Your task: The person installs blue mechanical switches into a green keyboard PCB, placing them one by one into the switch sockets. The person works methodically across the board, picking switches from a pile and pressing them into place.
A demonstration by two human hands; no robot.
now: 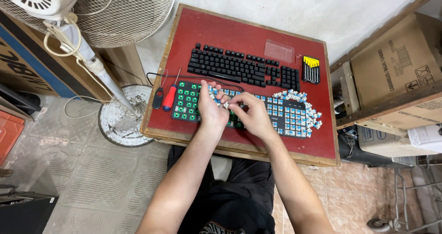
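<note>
Around the stripped keyboard (239,110), the red tabletop (248,36) lies bare toward its far edge, past the black keycaps (241,67). Right of it sits a brown carton (396,68) with dark print. Both forearms reach forward; left hand (211,107) and right hand (253,116) pinch small switches (225,105) over the keyboard's middle.

A brown cardboard box (399,66) with dark printed markings is seen at the right. A clear plastic package (279,51) lies on the red board (239,31).
</note>
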